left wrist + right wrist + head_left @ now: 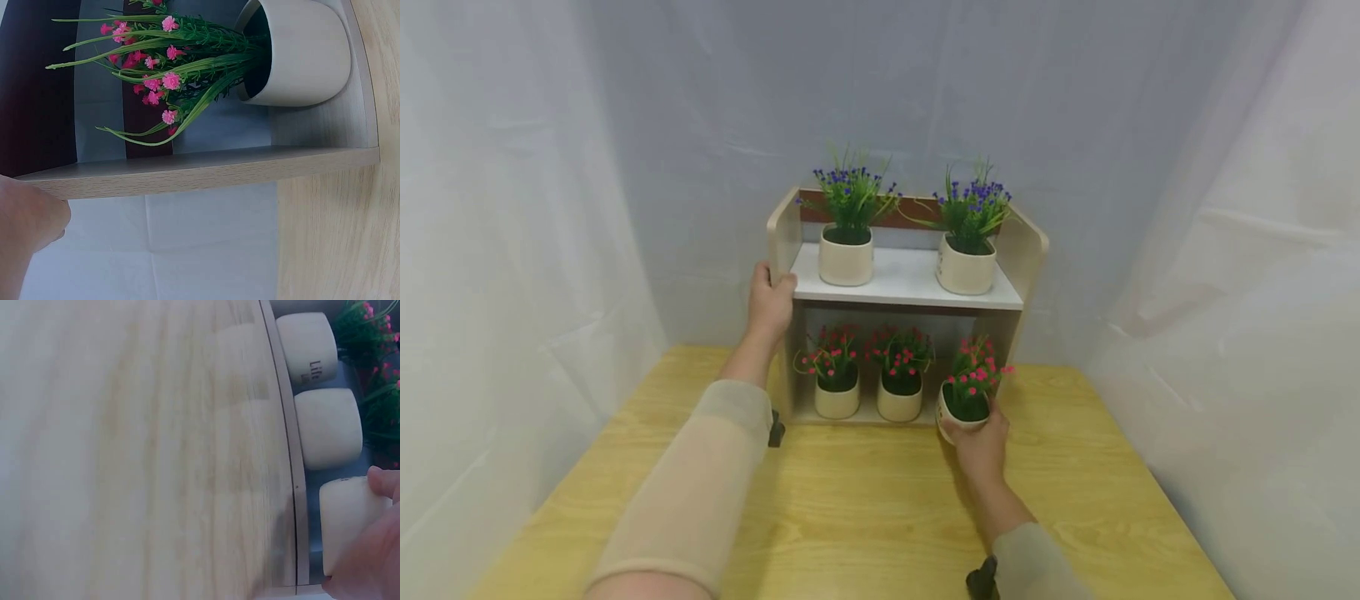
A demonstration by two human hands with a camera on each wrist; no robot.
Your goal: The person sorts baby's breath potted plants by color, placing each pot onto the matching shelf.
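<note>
My right hand [983, 448] grips a white flowerpot [349, 515] with pink flowers [979, 367], fingers and thumb round its sides, at the right front of the lower shelf. The pot tilts a little in the head view. My left hand [771, 304] grips the left side panel of a small wooden shelf unit [784, 229] near the upper board; its thumb lies on the panel's front edge. Two more white pots, a left one [837, 403] and a middle one [899, 405], stand upright on the lower shelf, both with pink flowers.
On the white upper board [904, 271] stand a left pot [846, 260] and a right pot [966, 268] with purple flowers. The unit stands at the back of a yellow wooden table [850, 508]. Pale sheeting [917, 92] hangs behind and on both sides.
</note>
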